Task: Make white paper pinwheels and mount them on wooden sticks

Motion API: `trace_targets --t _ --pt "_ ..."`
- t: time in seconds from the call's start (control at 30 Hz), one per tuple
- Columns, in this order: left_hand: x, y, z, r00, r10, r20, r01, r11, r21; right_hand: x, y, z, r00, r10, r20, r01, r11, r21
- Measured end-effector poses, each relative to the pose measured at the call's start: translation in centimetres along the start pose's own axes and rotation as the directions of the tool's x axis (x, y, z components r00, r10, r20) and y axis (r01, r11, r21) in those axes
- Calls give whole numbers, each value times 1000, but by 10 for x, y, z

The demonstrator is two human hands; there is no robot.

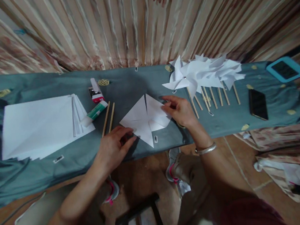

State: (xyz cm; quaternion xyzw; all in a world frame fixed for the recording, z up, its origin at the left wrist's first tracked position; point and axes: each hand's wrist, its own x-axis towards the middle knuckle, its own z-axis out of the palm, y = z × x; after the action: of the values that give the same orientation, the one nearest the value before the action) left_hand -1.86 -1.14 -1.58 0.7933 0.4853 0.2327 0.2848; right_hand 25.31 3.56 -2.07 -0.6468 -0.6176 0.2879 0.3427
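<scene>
Centrally, a white paper square (pixel 147 119) cut in from its corners lay flat on the bench (pixel 125 90), which was draped in grey-green cloth, its lowest point just short of the near bench edge. Left hand (pixel 112 148) rested flat and relaxed on the cloth at the paper's left corner, fingertips touching that corner, gripping nothing. Right hand (pixel 179 110) sat on the paper's right side, fingers curled and pinching one of its flaps.

Open cloth lay behind the paper up to the far edge by the striped curtain (pixel 137 18); a narrow bare strip ran along the near edge left of the left hand. Little room to either side.

Left of the paper: two wooden sticks (pixel 108 117) lying side by side, near the left hand; a glue tube (pixel 94 113) with a green band, resting on the corner of a stack of white paper sheets (pixel 41 126); a second red-and-white tube (pixel 95 92) behind it. Right of the paper: a heap of finished white paper pinwheels (pixel 202 72) on sticks, roughly seven sticks visible, exact count unclear, just beside the right hand. Further right, one black phone (pixel 257 104) flat on the cloth and one device in a blue case (pixel 285 69) at the far right end. Silver bangle (pixel 205 149) on the right wrist.
</scene>
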Motion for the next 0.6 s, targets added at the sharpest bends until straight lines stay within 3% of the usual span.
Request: trace_targets --t 0.13,0.2,0.37,0.6 --pt "-11 12 8 966 257 -20 -248 950 191 -1 5 3 997 56 49 -64 985 162" --pt "-15 20 15 944 330 24 -325 913 247 -2 5 4 994 90 65 -103 964 246" --pt "-18 29 26 924 361 125 -382 871 308 -7 4 6 989 124 82 -144 933 329" --pt "-23 18 19 899 435 61 -429 842 327 -20 3 -3 986 73 147 -107 965 241"
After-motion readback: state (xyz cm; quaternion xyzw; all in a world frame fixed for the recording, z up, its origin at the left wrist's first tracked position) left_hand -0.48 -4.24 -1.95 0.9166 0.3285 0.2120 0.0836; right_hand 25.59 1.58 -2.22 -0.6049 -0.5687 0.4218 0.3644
